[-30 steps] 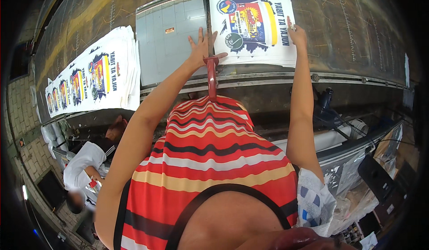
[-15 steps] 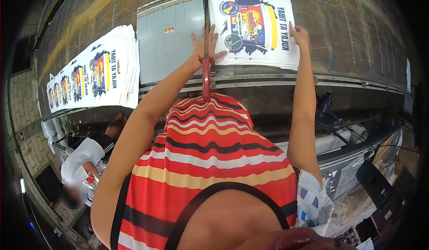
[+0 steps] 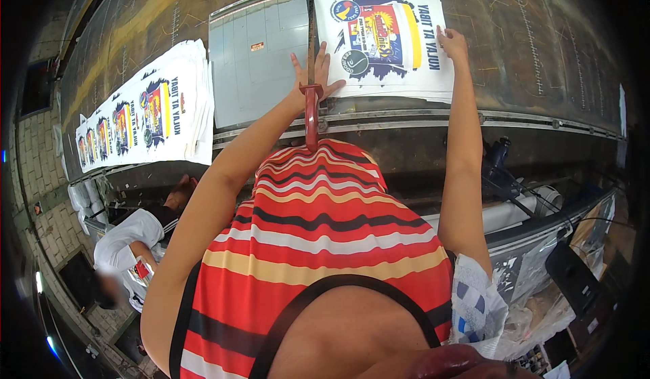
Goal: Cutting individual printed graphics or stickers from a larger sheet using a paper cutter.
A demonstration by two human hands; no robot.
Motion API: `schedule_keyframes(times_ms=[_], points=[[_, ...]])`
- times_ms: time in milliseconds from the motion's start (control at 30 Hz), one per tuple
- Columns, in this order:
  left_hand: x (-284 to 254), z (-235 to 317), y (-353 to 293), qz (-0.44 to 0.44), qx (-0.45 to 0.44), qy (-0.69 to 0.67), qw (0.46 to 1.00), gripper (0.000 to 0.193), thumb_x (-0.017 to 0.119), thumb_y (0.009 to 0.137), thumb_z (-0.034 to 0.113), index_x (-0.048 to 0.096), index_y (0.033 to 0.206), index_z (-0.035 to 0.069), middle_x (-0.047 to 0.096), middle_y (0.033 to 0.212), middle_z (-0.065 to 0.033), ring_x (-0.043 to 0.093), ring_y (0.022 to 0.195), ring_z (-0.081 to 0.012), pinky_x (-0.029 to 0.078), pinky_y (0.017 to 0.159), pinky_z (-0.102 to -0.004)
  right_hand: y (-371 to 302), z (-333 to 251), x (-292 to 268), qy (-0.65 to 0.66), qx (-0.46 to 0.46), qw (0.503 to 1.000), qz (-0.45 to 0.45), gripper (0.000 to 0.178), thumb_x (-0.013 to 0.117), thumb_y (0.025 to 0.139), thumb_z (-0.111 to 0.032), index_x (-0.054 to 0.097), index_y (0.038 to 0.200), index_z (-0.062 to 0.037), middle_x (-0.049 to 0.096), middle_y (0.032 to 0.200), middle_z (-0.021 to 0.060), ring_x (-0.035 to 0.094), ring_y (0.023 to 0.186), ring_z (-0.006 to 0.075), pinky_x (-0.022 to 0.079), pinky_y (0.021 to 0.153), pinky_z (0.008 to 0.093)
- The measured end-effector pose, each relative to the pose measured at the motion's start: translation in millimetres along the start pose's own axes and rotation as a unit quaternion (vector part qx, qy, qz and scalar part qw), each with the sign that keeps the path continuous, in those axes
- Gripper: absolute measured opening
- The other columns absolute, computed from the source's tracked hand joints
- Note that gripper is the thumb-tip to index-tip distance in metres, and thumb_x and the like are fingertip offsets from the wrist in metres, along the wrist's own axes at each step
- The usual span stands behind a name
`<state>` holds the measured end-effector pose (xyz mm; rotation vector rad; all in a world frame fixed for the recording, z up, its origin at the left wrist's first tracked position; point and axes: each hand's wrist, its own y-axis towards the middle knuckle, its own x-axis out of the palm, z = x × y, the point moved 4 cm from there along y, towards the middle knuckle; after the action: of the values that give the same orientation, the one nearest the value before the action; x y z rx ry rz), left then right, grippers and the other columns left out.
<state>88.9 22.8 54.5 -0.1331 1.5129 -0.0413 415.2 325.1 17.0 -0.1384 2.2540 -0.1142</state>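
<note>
Both hands have crept slightly further up the printed sheet point(image 3: 386, 40); left hand point(image 3: 313, 81) lies spread flat on its near-left corner beside the red-handled blade arm point(image 3: 311, 108), right hand point(image 3: 452, 42) presses fingertips on its right edge; uneven pressure could skew the sheet on the surface point(image 3: 542, 74)

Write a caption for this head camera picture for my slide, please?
Left hand and right hand press a printed sheet flat on the worktable.
</note>
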Motion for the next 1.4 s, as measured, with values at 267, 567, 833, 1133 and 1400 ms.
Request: schedule_keyframes(times_ms=[267, 567, 833, 1133, 1400], points=[[-1, 6, -3, -0.042, 0.018, 0.001, 0.999, 0.116, 0.062, 0.068, 0.084, 0.04, 0.149, 0.004, 0.011, 0.166, -0.0133, 0.003, 0.153, -0.042, 0.005, 0.109, -0.079, -8, -19, -12, -0.205, 0.004, 0.979, -0.01, 0.056, 0.063, 0.091, -0.05, 0.067, 0.118, -0.0005, 0.069, 0.111, 0.0217, 0.069, 0.096, 0.0377, 0.054, 0.085, 0.0476], [13, 20, 3, -0.022, 0.071, -0.023, 0.997, 0.107, 0.071, 0.07, 0.073, 0.032, 0.154, 0.018, 0.011, 0.167, -0.0098, 0.005, 0.153, -0.038, 0.021, 0.105, -0.0813, 38, -119, 31, -0.2, -0.248, 0.948, -0.019, 0.063, 0.066, 0.085, -0.027, 0.047, 0.144, -0.0114, 0.041, 0.152, 0.0155, 0.043, 0.137, 0.0406, 0.043, 0.105, 0.057], [16, 16, 1, -0.02, 0.081, -0.055, 0.995, 0.104, 0.073, 0.071, 0.068, 0.033, 0.154, 0.018, 0.014, 0.166, -0.0116, 0.007, 0.153, -0.037, 0.02, 0.108, -0.0786, 71, -141, 89, -0.325, -0.282, 0.893, -0.128, 0.075, 0.069, 0.085, -0.036, 0.038, 0.152, -0.0199, 0.033, 0.159, 0.0118, 0.033, 0.145, 0.0377, 0.033, 0.108, 0.0703], [13, 9, -4, 0.079, 0.187, -0.162, 0.966, 0.103, 0.067, 0.075, 0.071, 0.036, 0.153, 0.011, 0.024, 0.162, -0.0167, 0.018, 0.149, -0.0447, 0.006, 0.102, -0.0853, 35, -112, 73, -0.137, -0.397, 0.907, -0.037, 0.073, 0.066, 0.091, -0.043, 0.038, 0.153, -0.0166, 0.035, 0.155, 0.0234, 0.032, 0.143, 0.0415, 0.034, 0.114, 0.0524], [-53, -118, -85, 0.085, 0.107, -0.338, 0.931, 0.045, 0.066, 0.092, 0.032, 0.058, 0.131, 0.011, 0.057, 0.136, -0.011, 0.047, 0.134, -0.0301, 0.033, 0.113, -0.0538, -221, -88, 26, 0.281, -0.154, 0.946, -0.044, 0.028, 0.054, 0.103, -0.014, 0.064, 0.121, 0.0056, 0.068, 0.109, 0.0111, 0.067, 0.095, 0.0178, 0.055, 0.084, 0.03]])
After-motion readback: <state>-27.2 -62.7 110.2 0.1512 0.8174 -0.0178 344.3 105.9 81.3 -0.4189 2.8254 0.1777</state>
